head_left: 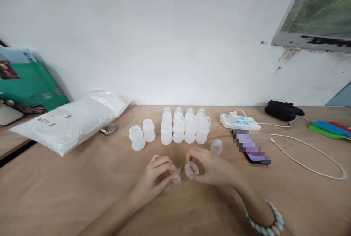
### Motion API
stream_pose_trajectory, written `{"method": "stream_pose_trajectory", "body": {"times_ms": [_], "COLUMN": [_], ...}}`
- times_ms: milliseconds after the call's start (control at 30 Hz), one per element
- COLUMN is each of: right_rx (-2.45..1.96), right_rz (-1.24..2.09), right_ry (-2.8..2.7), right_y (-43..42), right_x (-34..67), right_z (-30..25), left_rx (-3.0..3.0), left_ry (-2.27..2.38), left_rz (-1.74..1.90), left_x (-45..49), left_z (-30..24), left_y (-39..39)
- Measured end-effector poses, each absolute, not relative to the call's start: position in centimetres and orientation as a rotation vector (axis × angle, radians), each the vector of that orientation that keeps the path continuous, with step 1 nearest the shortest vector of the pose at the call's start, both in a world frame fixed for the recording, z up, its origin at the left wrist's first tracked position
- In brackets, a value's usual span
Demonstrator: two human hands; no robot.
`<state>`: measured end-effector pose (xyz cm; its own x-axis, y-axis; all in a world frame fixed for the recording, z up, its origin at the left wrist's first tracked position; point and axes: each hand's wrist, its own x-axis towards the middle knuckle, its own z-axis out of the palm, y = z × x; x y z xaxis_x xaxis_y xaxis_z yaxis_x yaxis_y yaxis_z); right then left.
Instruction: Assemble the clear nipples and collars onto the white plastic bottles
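Observation:
My left hand (152, 177) pinches a clear, soft-looking bottle nipple (177, 177) with a wide base and a pointed tip. In my right hand (210, 166) is a translucent screw ring (187, 170), gripped by its rim between thumb and fingers. The ring and the nipple are close together but apart, just above the table. Another clear piece (166, 186), mostly hidden, shows beneath my left fingers. Beyond my right hand lies a clear dome cap (216, 147). Two white bottles without tops, a nearer one (138, 140) and a farther one (148, 131), stand to the left.
Several capped white bottles (178, 133) stand in two rows near the wall. A white plastic bag (79, 119) and a grey strap (108, 130) lie left. At right are a power strip (253, 124), phone (255, 152), white cable (309, 170) and black case (283, 110).

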<state>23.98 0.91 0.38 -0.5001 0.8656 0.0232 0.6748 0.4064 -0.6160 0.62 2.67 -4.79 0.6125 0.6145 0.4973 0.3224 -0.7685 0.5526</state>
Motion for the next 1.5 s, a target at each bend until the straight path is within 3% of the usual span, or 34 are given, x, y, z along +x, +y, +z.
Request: {"method": "stream_pose_trajectory", "body": {"times_ms": [233,433,833,1033,1267,1500], "right_rx": [-1.075,-0.865,-0.760,-0.638,-0.643,-0.811], "right_rz": [1.162,1.443,1.426,1.649,1.691,1.483], "right_ry": [-1.728,-1.603,-1.444,-1.408,-1.376,-1.540], "right_y": [1.0,0.8,1.2,0.7,0.5,0.7], "right_x": [23.8,22.2,21.1,20.1,19.2,19.4], "right_z": [1.5,0.0,-1.5,-2.0,-2.7,-2.9], "left_rx": [2.281,2.186,2.140,2.136,2.003,2.034], "left_ry": [0.708,0.762,0.638,0.673,0.669,0.718], "left_rz": [1.356,1.491,1.546,1.562,1.535,1.328], "left_x": [0.2,0.3,0.4,0.3,0.7,0.6], "left_z": [-4.1,-4.0,-3.3,-3.6,-4.1,-4.0], "left_y": [2.0,1.4,1.2,1.0,0.7,1.2]}}
